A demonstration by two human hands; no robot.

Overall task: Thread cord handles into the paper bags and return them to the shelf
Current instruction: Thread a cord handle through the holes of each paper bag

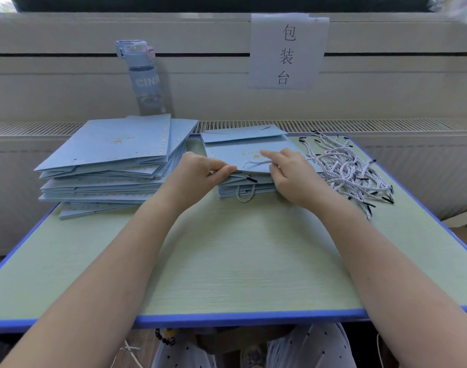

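A flat light-blue paper bag [249, 155] lies on top of a small pile of similar bags at the table's middle back. My left hand [200, 171] pinches the bag's near left edge. My right hand [288, 173] rests on its near right edge, fingers on a white twisted cord handle [256, 162] lying across the bag. One black cord tip [251, 178] pokes out below the edge. Another cord loop [245, 195] hangs from a lower bag in the pile. Loose cords [346, 168] lie heaped to the right.
A taller, fanned stack of flat blue bags [115, 166] fills the table's back left. A blue water bottle [144, 78] stands behind it against the wall. A paper sign [288, 51] hangs on the wall. The green table top [227, 261] has a blue rim.
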